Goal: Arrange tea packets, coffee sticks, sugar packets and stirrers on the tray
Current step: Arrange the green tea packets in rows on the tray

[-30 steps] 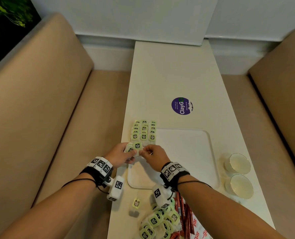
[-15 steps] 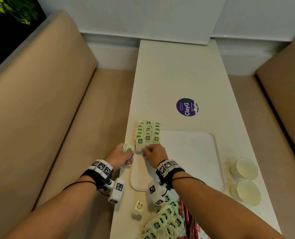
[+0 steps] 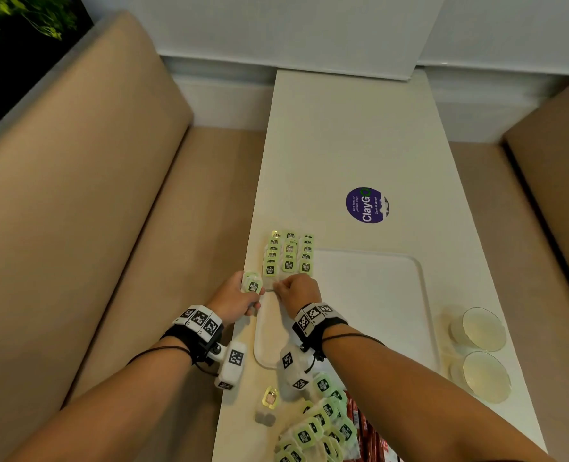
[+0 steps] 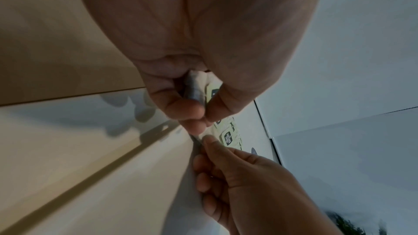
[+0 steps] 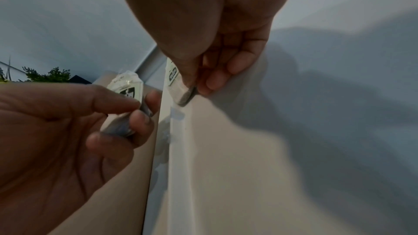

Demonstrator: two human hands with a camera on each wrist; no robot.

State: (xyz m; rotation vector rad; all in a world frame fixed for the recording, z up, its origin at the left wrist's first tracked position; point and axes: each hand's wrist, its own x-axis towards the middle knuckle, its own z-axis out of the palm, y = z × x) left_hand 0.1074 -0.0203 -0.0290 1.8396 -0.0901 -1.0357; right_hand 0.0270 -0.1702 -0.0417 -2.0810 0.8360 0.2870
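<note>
The packet labels are too small to read; only the purple table sticker (image 3: 367,205) shows "ClayGo". At frame centre, the left hand (image 3: 233,300) clasps a small stack of tea packets (image 3: 252,283), while the right hand (image 3: 299,289) pinches one packet (image 5: 178,87) at the tray (image 3: 376,295) edge, below three lengthwise rows (image 3: 289,253).

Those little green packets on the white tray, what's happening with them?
A person is laying green tea packets in neat rows at the far left corner of a white tray. Their left hand holds a small stack of packets, while the right hand pinches one packet and sets it down at the near end of the rows. A loose pile waits nearer them.
</note>
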